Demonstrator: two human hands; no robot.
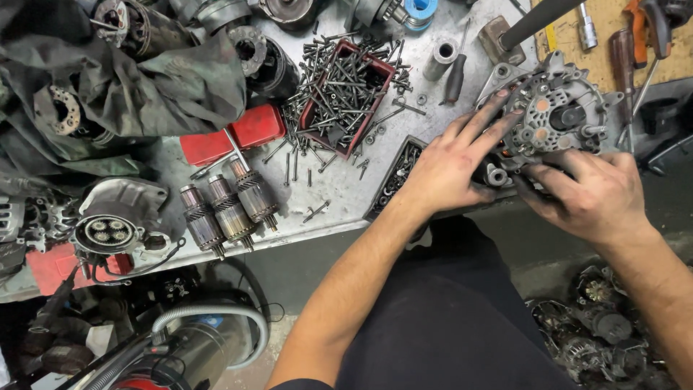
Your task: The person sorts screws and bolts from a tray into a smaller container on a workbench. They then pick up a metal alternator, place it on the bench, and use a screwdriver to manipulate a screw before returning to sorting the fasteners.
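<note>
A grey metal alternator rests at the right end of the metal workbench, its rear face toward me. My left hand lies against its left side, fingers stretched over the housing. Cupping its lower front edge is my right hand, with fingers curled under the casing. Both hands are smeared with grease.
A red tray heaped with long bolts sits mid-bench, loose bolts scattered around it. Three copper-wound armatures lie to the left, beside a red box and a starter housing. Dark rags cover the far left. Screwdrivers and sockets lie at the back right. More alternators sit on the floor.
</note>
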